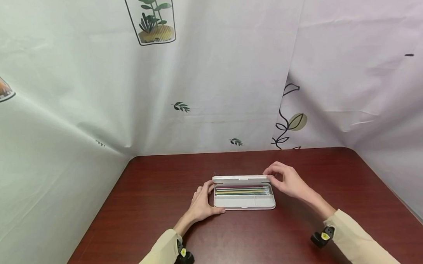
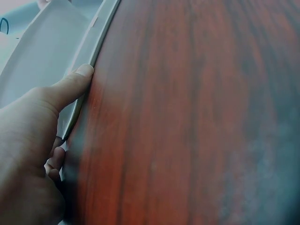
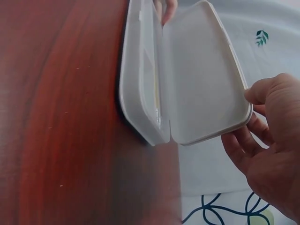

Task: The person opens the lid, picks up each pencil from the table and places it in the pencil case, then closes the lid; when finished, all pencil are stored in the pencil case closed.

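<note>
A white pencil case [image 1: 235, 202] lies on the table with its hinged lid [image 1: 241, 180] raised at the back. Several thin pencils [image 1: 242, 192] lie side by side in its rear compartment; the front compartments look bare. My left hand [image 1: 201, 204] grips the case's left end, thumb along the front edge and fingers round the back corner. In the left wrist view, the thumb [image 2: 70, 86] presses on the case's rim. At the other end, my right hand [image 1: 286, 180] pinches the lid's right corner, thumb on the inner side and fingers behind, as the right wrist view shows.
The dark red-brown wooden table [image 1: 157, 180] has rounded far corners. Behind and beside it hangs a pale cloth [image 1: 213, 77] printed with leaves and plants. A black wrist camera sits on each light-coloured sleeve [image 1: 355, 235].
</note>
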The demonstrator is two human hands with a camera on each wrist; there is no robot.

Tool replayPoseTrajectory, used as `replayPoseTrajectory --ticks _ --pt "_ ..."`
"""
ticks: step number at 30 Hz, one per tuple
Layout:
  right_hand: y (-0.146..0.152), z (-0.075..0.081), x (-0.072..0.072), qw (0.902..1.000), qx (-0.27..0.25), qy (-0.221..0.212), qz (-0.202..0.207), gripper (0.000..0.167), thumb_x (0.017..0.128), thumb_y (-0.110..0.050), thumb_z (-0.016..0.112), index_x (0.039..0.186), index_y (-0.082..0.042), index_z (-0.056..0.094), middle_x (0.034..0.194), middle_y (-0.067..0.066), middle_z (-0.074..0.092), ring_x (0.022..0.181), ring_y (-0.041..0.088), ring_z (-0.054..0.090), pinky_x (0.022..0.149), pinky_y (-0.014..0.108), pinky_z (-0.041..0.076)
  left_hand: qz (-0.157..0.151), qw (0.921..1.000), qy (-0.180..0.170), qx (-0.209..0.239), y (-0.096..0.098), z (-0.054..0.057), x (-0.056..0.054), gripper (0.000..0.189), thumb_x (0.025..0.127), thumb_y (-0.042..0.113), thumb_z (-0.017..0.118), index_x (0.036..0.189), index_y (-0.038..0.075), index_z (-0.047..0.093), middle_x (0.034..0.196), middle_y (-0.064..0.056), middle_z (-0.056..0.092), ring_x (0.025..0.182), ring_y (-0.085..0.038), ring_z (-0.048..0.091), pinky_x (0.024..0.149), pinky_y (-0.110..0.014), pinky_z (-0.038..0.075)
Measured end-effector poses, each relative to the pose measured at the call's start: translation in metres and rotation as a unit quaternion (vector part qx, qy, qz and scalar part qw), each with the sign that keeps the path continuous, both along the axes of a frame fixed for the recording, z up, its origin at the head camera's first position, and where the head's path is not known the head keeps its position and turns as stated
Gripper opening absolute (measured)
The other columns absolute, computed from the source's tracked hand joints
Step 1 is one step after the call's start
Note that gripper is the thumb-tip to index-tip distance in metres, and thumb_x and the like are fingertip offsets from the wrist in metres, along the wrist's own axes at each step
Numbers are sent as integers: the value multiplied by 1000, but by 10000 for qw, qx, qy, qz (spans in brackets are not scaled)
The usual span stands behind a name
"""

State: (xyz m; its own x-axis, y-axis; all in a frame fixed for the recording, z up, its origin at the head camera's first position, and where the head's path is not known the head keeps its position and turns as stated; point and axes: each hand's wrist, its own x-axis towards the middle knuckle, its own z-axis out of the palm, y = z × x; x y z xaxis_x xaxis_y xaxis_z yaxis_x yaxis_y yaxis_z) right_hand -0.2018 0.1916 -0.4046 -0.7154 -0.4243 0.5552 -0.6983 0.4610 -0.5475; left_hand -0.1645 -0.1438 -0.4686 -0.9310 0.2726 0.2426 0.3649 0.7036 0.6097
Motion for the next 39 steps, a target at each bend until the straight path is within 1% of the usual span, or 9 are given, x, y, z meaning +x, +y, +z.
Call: replayPoseTrajectory --ticks 15,19,22,24,27,29,33,36,39 --pt "2 -9 10 9979 78 550 321 32 78 13 71 93 -15 70 94 -5 62 81 11 56 67 38 50 -39 10000 -25 45 -1 0 0 102 63 41 94 142 7 39 129 -7 64 106 -23 46 94 -46 35" --pt "1 -9 12 9976 146 563 370 30 78 12 70 93 -13 70 94 -4 62 82 14 57 69 37 50 -217 9992 16 343 -8 4 -1 102 66 40 93 144 4 38 134 -7 62 106 -22 53 92 -42 41" --pt "1 -9 14 9973 158 600 404 30 77 12 70 93 -13 70 95 -3 62 82 16 57 69 36 50 -325 9953 189 887 -14 10 -1 79 74 30 89 137 1 49 125 -6 67 96 -18 62 82 -36 48" --pt "2 -10 15 9969 169 637 419 30 77 13 70 93 -13 70 95 -3 62 82 15 57 69 35 50 -284 9911 453 1220 -16 15 -1 51 80 20 83 122 2 62 106 -2 73 81 -15 65 71 -31 51" --pt "2 -11 15 9962 161 723 458 31 76 14 70 93 -12 69 95 -3 62 82 13 56 69 33 50 -2 9831 1098 1464 -15 23 -1 12 83 11 77 93 10 71 74 9 69 63 -8 60 58 -25 48" --pt "3 -12 15 9955 135 793 498 31 75 15 70 92 -11 69 94 -3 62 82 13 57 70 31 49 168 9759 1493 1586 -12 28 -2 6 82 7 75 84 11 71 68 11 63 58 -7 56 54 -24 47" --pt "2 -14 15 9946 87 885 538 31 74 15 71 92 -11 69 94 -2 62 83 14 57 71 26 48 30 9693 1681 1797 -5 35 -2 16 79 0 74 94 7 72 81 1 66 68 -15 60 59 -29 48" --pt "2 -15 16 9943 90 911 549 31 74 13 71 91 -13 69 93 -2 62 83 14 57 72 24 47 -267 9728 1543 1707 0 36 -2 26 80 0 74 104 8 73 96 -3 68 83 -21 62 69 -35 50" --pt "1 -16 16 9940 83 924 586 31 74 12 71 91 -13 69 93 -2 63 83 14 57 72 23 46 -450 9765 1448 1534 2 36 -1 24 81 1 74 103 9 74 101 2 69 95 -20 61 79 -38 47"
